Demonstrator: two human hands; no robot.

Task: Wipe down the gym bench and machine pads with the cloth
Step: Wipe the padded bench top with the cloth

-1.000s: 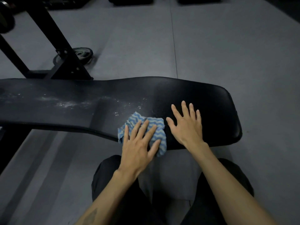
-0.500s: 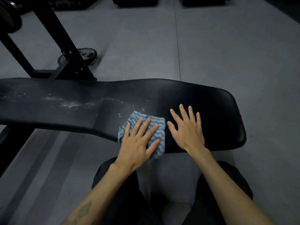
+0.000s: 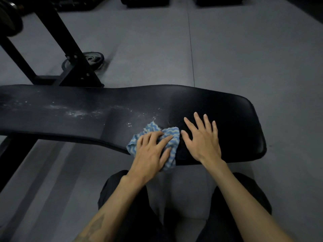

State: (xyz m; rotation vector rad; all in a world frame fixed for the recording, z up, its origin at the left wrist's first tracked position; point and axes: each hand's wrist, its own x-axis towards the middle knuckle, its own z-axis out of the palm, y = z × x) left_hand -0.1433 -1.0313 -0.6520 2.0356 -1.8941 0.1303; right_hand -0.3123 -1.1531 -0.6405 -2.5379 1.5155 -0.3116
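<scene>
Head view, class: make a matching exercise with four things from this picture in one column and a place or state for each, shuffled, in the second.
1. cloth
2. right hand
3. weight plate
4. white specks

A. on the floor behind the bench
B. flat on bare padding
C. under the left hand
D. scattered left of the cloth

Pairs: 1-C, 2-B, 3-A, 4-D
</scene>
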